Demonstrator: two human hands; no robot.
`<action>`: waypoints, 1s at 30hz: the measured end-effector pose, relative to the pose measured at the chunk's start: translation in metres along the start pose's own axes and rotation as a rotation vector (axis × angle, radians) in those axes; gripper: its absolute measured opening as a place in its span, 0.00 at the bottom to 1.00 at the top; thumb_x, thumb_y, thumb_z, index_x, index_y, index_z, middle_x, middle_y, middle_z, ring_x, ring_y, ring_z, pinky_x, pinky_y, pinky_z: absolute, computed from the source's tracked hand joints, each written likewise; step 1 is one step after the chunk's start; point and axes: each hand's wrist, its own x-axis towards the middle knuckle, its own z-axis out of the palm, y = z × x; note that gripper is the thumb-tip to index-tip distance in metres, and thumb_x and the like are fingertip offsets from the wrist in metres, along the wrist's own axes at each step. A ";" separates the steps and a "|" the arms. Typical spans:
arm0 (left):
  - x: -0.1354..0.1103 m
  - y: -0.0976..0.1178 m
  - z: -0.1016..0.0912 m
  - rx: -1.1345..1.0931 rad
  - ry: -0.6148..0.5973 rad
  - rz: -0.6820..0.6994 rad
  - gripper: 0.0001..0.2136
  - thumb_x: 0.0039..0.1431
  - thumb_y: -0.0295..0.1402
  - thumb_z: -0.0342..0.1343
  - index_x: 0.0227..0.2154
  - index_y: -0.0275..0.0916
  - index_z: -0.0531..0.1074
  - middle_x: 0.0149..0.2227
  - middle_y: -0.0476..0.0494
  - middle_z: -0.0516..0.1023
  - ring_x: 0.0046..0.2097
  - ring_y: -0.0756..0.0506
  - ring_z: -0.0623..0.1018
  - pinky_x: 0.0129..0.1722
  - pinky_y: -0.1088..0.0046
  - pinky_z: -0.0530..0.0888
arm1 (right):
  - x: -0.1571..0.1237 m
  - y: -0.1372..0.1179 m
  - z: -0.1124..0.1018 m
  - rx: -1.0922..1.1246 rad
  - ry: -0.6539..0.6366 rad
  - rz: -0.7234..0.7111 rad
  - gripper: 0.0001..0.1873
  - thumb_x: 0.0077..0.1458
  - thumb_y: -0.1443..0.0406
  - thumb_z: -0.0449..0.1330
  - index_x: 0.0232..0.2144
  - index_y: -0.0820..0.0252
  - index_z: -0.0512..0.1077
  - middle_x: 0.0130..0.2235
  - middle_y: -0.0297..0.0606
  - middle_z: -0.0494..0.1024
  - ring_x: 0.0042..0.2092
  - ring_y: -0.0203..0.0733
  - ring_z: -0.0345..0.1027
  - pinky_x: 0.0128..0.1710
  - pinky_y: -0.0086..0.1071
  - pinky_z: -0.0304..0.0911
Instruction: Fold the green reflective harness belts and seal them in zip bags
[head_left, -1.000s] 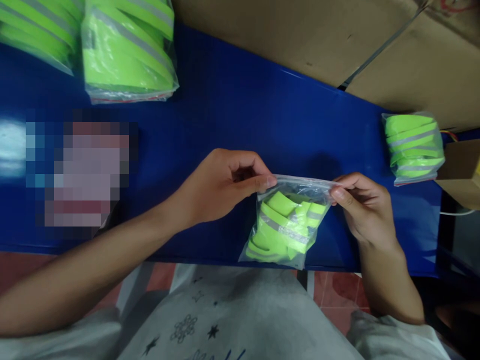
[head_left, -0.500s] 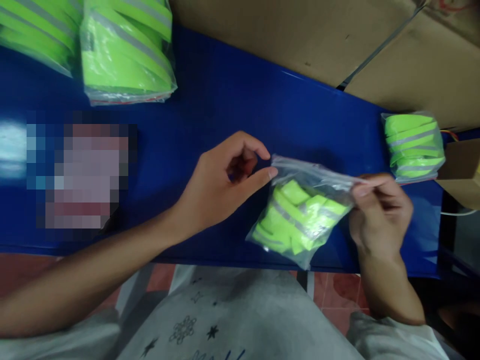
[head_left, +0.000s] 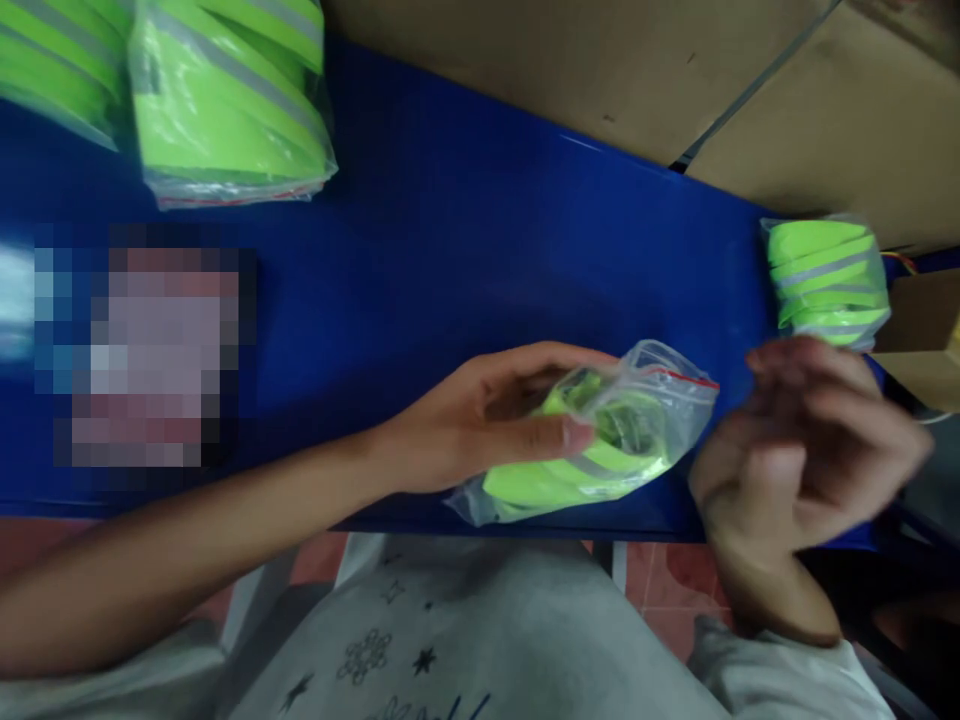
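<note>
My left hand (head_left: 510, 420) stretched toward 2 o'clock, thumb and fingers clamped; my right hand (head_left: 810, 450) slack, fingers splayed, blurred.

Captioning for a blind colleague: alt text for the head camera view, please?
A person's left hand grips a clear zip bag of neon green bands at the near edge of a blue table; the right hand, open and blurred, is beside it. Similar filled bags lie far left and right.

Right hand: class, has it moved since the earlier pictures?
Yes. The right hand has left the zip bag and shifted rightward, toward the small bagged bundle at the blue table's right end.
</note>
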 end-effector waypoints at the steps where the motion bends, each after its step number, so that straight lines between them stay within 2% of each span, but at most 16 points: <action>1: 0.002 -0.003 -0.001 -0.067 -0.008 -0.032 0.21 0.58 0.37 0.67 0.55 0.46 0.76 0.52 0.43 0.82 0.53 0.39 0.82 0.49 0.65 0.81 | 0.007 0.000 0.007 -0.028 -0.008 -0.079 0.22 0.56 0.44 0.66 0.47 0.45 0.74 0.57 0.40 0.73 0.60 0.55 0.67 0.56 0.48 0.68; 2: 0.003 -0.005 -0.002 -0.114 -0.019 -0.061 0.22 0.59 0.38 0.66 0.56 0.46 0.75 0.52 0.42 0.82 0.53 0.39 0.83 0.49 0.66 0.81 | 0.014 0.002 0.013 -0.044 -0.070 -0.097 0.21 0.60 0.46 0.64 0.49 0.48 0.75 0.55 0.41 0.74 0.58 0.52 0.70 0.55 0.45 0.69; 3: 0.003 -0.007 -0.003 -0.137 -0.023 -0.080 0.22 0.60 0.40 0.65 0.57 0.47 0.74 0.52 0.42 0.83 0.53 0.39 0.83 0.48 0.66 0.81 | 0.018 0.004 0.017 -0.052 -0.163 -0.063 0.18 0.63 0.48 0.62 0.48 0.51 0.76 0.50 0.42 0.78 0.51 0.48 0.73 0.49 0.41 0.71; 5: 0.003 -0.009 -0.005 -0.089 -0.011 -0.072 0.21 0.62 0.42 0.63 0.57 0.47 0.74 0.51 0.42 0.83 0.53 0.39 0.82 0.47 0.67 0.81 | 0.022 0.009 0.019 -0.038 -0.360 0.099 0.16 0.66 0.50 0.60 0.39 0.54 0.76 0.35 0.37 0.79 0.36 0.39 0.73 0.35 0.32 0.70; 6: 0.002 -0.008 -0.006 -0.023 0.016 -0.038 0.21 0.63 0.43 0.62 0.57 0.47 0.74 0.51 0.42 0.83 0.53 0.39 0.82 0.47 0.67 0.81 | 0.022 0.012 0.019 -0.022 -0.394 0.152 0.15 0.66 0.51 0.60 0.34 0.55 0.75 0.29 0.34 0.76 0.30 0.36 0.70 0.30 0.29 0.67; 8: 0.001 -0.005 -0.007 0.140 0.108 0.053 0.19 0.63 0.43 0.62 0.56 0.46 0.76 0.52 0.44 0.82 0.53 0.41 0.81 0.50 0.68 0.80 | 0.018 0.016 0.017 0.015 -0.401 0.181 0.14 0.65 0.55 0.63 0.30 0.56 0.73 0.25 0.30 0.74 0.26 0.32 0.67 0.26 0.26 0.63; 10: 0.000 -0.001 -0.007 0.288 0.201 0.124 0.16 0.64 0.43 0.63 0.51 0.45 0.78 0.48 0.46 0.83 0.49 0.44 0.82 0.48 0.70 0.79 | 0.016 0.018 0.016 0.051 -0.419 0.187 0.12 0.64 0.57 0.65 0.30 0.56 0.74 0.25 0.30 0.74 0.25 0.32 0.67 0.25 0.26 0.63; 13: 0.001 0.002 -0.007 0.403 0.293 0.160 0.11 0.65 0.42 0.61 0.45 0.43 0.81 0.42 0.48 0.85 0.42 0.47 0.83 0.41 0.74 0.78 | 0.017 0.020 0.018 0.129 -0.469 0.249 0.12 0.63 0.56 0.66 0.32 0.56 0.75 0.25 0.30 0.75 0.25 0.32 0.67 0.26 0.26 0.64; 17: 0.002 0.002 -0.009 0.439 0.359 0.190 0.10 0.66 0.41 0.61 0.43 0.43 0.82 0.42 0.48 0.85 0.42 0.46 0.83 0.41 0.74 0.78 | 0.025 0.020 0.021 0.273 -0.508 0.377 0.13 0.60 0.55 0.67 0.32 0.57 0.75 0.26 0.32 0.76 0.25 0.34 0.68 0.25 0.28 0.66; 20: 0.001 0.005 -0.011 0.490 0.410 0.205 0.09 0.65 0.40 0.62 0.43 0.44 0.83 0.40 0.49 0.85 0.42 0.46 0.82 0.40 0.74 0.78 | 0.029 0.018 0.023 0.359 -0.480 0.449 0.13 0.57 0.55 0.70 0.30 0.57 0.75 0.25 0.33 0.76 0.24 0.36 0.69 0.22 0.30 0.65; 22: 0.000 0.008 -0.011 0.526 0.432 0.202 0.09 0.65 0.41 0.62 0.41 0.44 0.83 0.39 0.49 0.85 0.41 0.46 0.82 0.40 0.74 0.77 | 0.028 0.017 0.022 0.376 -0.436 0.432 0.12 0.57 0.57 0.69 0.30 0.56 0.75 0.25 0.33 0.77 0.25 0.37 0.69 0.23 0.31 0.65; 26: -0.002 0.012 -0.009 0.529 0.445 0.182 0.09 0.64 0.40 0.62 0.38 0.43 0.84 0.38 0.49 0.85 0.40 0.46 0.82 0.39 0.74 0.77 | 0.021 0.019 0.019 0.323 -0.354 0.277 0.06 0.61 0.63 0.67 0.31 0.53 0.77 0.29 0.32 0.80 0.28 0.35 0.71 0.30 0.31 0.66; 30: -0.001 0.012 -0.006 0.536 0.444 0.178 0.08 0.65 0.40 0.61 0.38 0.44 0.83 0.38 0.48 0.85 0.40 0.46 0.82 0.38 0.74 0.77 | 0.018 0.021 0.017 0.259 -0.299 0.162 0.05 0.59 0.65 0.68 0.32 0.52 0.77 0.32 0.33 0.81 0.30 0.37 0.72 0.30 0.32 0.65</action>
